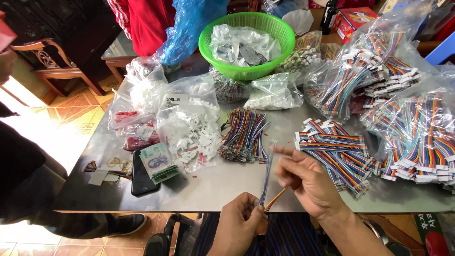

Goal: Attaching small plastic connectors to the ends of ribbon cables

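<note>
- My left hand point(238, 222) sits at the near edge of the desk point(213, 185), its fingers clenched around the lower end of a strip of rainbow ribbon wire point(266, 178).
- The strip rises from that grip up over the desk, tilted slightly right, and a few orange strands splay off to the right just above my left hand.
- My right hand point(308, 182) is just right of the strip; its fingers point(284, 151) pinch the strip near its upper end, forefinger stretched out to the left.
- Just behind the strip lies a loose bundle of cut rainbow wires point(244, 135), flat on the desk and apart from both hands.
- To my right a stack of ribbon cables with white connectors point(332, 147) lies near my right hand; further right are clear bags of the same cables point(417, 128).
- Left of the bundle I see a clear bag of white plastic connectors point(189, 123), and nearer me a dark phone point(142, 178) with folded banknotes point(159, 163) partly on it.
- At the far side stands a green basket point(247, 42) holding clear bags.
- A person in dark clothes point(19, 166) stands at the left edge.
</note>
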